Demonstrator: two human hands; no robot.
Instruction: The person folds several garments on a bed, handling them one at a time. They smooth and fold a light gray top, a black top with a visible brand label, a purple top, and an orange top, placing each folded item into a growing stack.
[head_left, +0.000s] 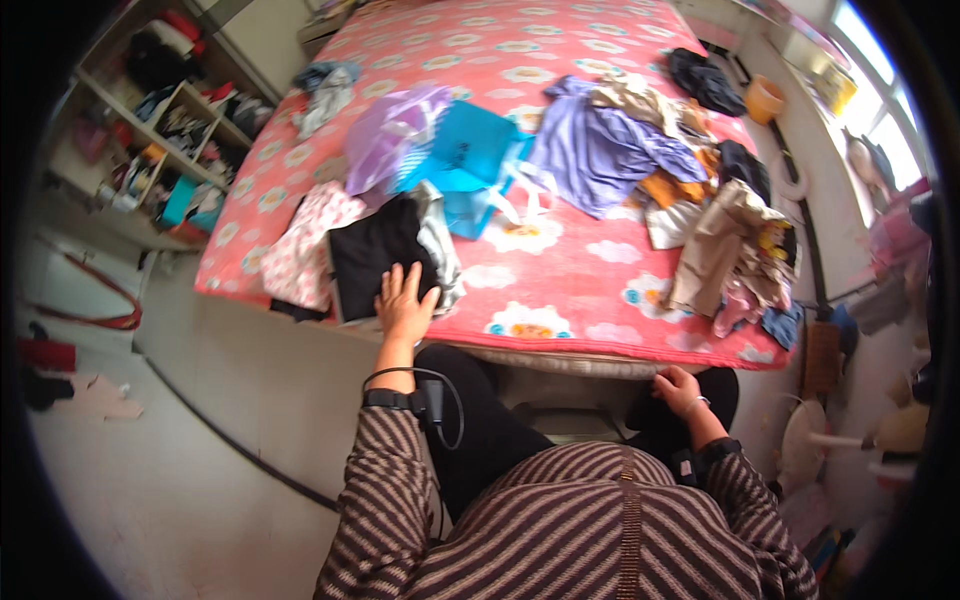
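My left hand (405, 304) lies flat, fingers apart, on a folded black garment (375, 251) at the near left edge of the bed. Against that garment lie a pink-and-white patterned cloth (311, 251) on the left and a grey-white garment (441, 255) on the right. Just beyond are a blue bag (469, 154) with white handles and a purple bag (394, 139). My right hand (681, 390) is by my right knee, just below the mattress edge. Its fingers are bent, and whether they hold anything is unclear.
A pink flowered blanket (532, 285) covers the bed. To the right lie a lavender garment (577, 157), beige trousers (709, 247) and other heaped clothes. Shelves (161, 139) full of items stand left. An orange bin (763, 99) and a white fan (802, 442) are at right.
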